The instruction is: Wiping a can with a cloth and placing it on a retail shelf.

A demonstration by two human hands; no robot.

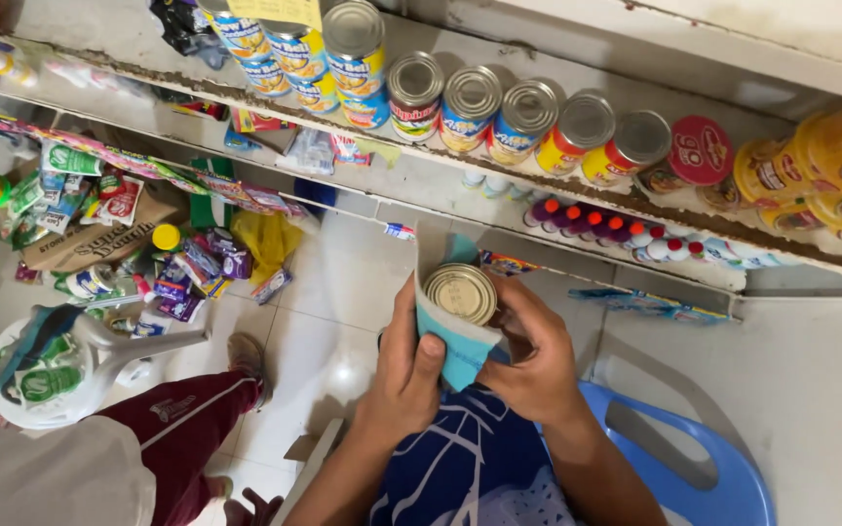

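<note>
While wrapped in a blue cloth [460,353], tin can [461,292] between 2 gripping hands, left hand [403,375], right hand [535,362]

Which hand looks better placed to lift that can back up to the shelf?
Probably the right hand: it sits on the shelf side of the can, while the left hand presses the blue cloth around it.

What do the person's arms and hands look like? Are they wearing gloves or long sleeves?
No gloves and no long sleeves. The left hand and the right hand are bare, and both forearms are bare up to the bottom edge of the picture. No rings, watch or bracelets show. Below the hands there is blue clothing with white line patterns.
</note>
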